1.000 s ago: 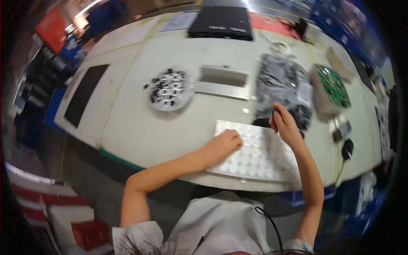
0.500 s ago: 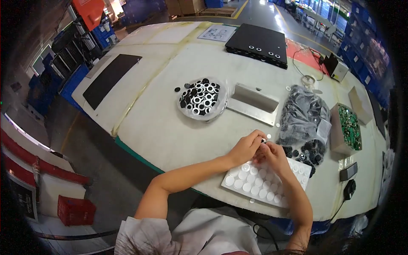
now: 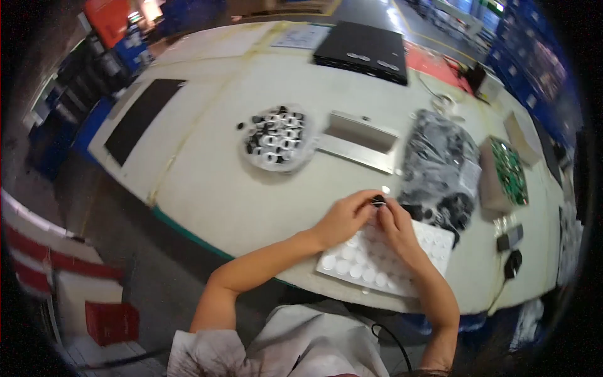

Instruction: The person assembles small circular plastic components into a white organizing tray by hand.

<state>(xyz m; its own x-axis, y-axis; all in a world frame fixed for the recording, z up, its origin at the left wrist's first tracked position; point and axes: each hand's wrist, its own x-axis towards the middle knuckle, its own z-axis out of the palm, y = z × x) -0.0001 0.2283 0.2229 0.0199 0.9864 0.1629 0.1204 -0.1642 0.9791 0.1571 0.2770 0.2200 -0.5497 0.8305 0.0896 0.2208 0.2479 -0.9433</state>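
Observation:
My left hand [image 3: 344, 218] pinches a small black round part [image 3: 378, 200] with a white edge, just above the table. From the other side my right hand [image 3: 398, 230] closes on the same part, its fingertips meeting the left ones. Below both hands lies a white sheet [image 3: 416, 246] with rows of white round discs [image 3: 355, 271], partly covered by the right hand and forearm. Close to the right hand, loose black round parts [image 3: 453, 210] spill from a clear plastic bag [image 3: 440, 151]. Motion blur hides the part's finer detail.
Left of centre, a clear bag [image 3: 306, 146] holds black parts with white rings. Beside it stands a bent metal bracket [image 3: 358, 142]. A black flat case [image 3: 361, 49] lies at the back. Right are a box [image 3: 494, 188] of green circuit boards [image 3: 507, 171] and a small dark block [image 3: 510, 237].
The view has shifted, so the table's contents sit further left and higher. Both hands stay together over the sheet; the black part now shows more plainly between the fingertips.

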